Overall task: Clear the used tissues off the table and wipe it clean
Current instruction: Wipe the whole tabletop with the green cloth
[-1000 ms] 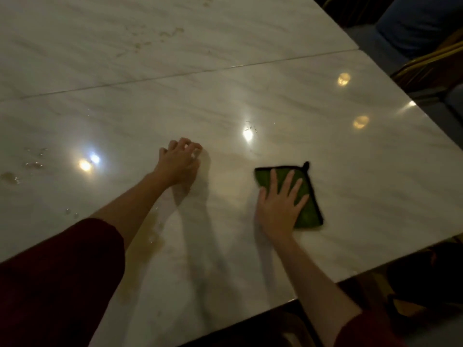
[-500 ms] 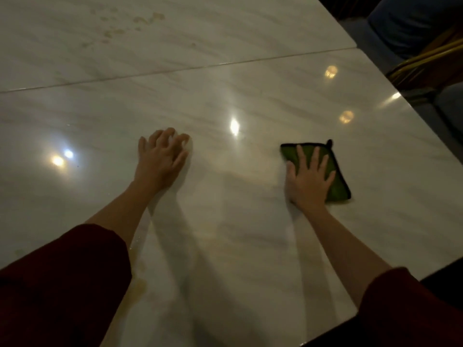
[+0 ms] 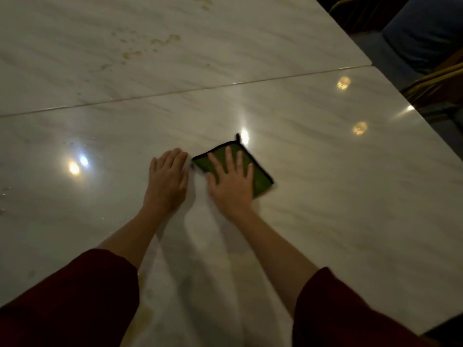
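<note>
A green cloth with a black edge lies flat on the white marble table. My right hand presses on it with straight, spread fingers. My left hand rests flat on the bare table just left of the cloth's corner, fingers together. No tissue is in view. Yellowish stains mark the far slab of the table.
A seam runs across the table between two slabs. Chairs with gold frames and a blue cushion stand past the right edge. Small droplets sit at the far left, and a wet smear lies near my left sleeve.
My right hand has slid the cloth leftward across the table until it lies right beside my left hand. The left hand has stayed flat in about the same place.
</note>
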